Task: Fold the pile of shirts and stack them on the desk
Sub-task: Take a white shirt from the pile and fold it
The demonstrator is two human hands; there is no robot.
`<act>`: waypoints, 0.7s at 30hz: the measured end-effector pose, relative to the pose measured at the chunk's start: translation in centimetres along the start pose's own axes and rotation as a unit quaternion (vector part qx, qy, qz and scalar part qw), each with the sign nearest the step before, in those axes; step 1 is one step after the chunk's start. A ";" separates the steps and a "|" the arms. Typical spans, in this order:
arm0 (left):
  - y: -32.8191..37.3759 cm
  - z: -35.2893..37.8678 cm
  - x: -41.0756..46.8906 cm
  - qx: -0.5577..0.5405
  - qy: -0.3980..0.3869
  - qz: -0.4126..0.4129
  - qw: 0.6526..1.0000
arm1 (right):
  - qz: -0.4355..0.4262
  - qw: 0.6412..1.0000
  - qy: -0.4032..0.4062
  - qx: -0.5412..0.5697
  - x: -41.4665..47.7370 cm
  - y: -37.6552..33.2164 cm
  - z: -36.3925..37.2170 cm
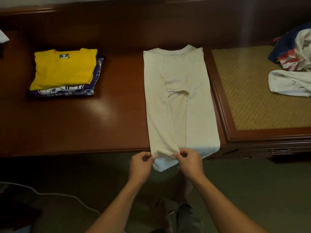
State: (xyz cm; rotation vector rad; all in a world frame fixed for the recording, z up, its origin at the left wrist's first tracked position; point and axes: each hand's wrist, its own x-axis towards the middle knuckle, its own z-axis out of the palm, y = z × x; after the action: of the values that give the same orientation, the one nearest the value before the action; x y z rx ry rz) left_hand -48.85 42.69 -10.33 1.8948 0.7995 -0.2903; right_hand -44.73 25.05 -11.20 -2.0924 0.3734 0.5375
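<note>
A cream shirt lies lengthwise on the dark wooden desk, collar at the far end, both sides folded inward. Its hem hangs over the front edge. My left hand pinches the hem of the left folded panel. Just to its right, my right hand pinches the same panel's other bottom corner. A stack of folded shirts with a yellow one on top sits at the left of the desk. The pile of unfolded shirts, white, blue and red, lies at the far right.
The unfolded pile rests on a raised woven-top surface with a wooden frame beside the desk. A white cable runs over the floor at the lower left. A white item shows at the left edge.
</note>
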 end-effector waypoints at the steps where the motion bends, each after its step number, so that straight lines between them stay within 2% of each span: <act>1: 0.0 -0.2 -0.3 0.023 0.027 0.013 0.999 | 0.000 1.000 0.005 0.003 0.0 0.1 -0.1; 4: -0.2 -0.9 -1.0 0.019 0.067 0.045 0.997 | 0.003 1.000 0.005 0.003 -0.1 0.4 -0.2; 7: -0.6 -1.2 -0.7 -0.061 0.024 0.012 0.998 | 0.016 1.000 -0.009 0.002 -0.2 0.2 -0.2; 9: -1.0 -1.2 -0.4 -0.068 -0.010 -0.012 0.998 | 0.027 1.000 -0.005 0.008 -0.2 0.3 -0.3; 13: -1.6 -0.7 0.2 -0.062 -0.048 -0.002 0.997 | 0.046 0.993 0.100 0.036 0.0 1.1 -2.0; 17: -2.3 -0.2 0.8 -0.024 -0.033 -0.002 0.999 | 0.039 0.968 0.229 0.093 0.0 2.6 -4.5; 19: -2.5 0.0 0.7 -0.015 -0.043 -0.008 0.999 | 0.060 0.957 0.262 0.113 0.2 3.6 -5.6; 21: -2.8 0.3 0.7 -0.006 -0.067 -0.016 0.998 | 0.107 0.950 0.260 0.138 0.6 4.6 -6.5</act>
State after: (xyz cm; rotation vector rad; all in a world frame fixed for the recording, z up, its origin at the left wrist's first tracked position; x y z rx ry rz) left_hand -50.08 43.44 -12.85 1.8309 0.7410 -0.4264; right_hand -44.77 17.13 -11.61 -1.9050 0.9320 0.0341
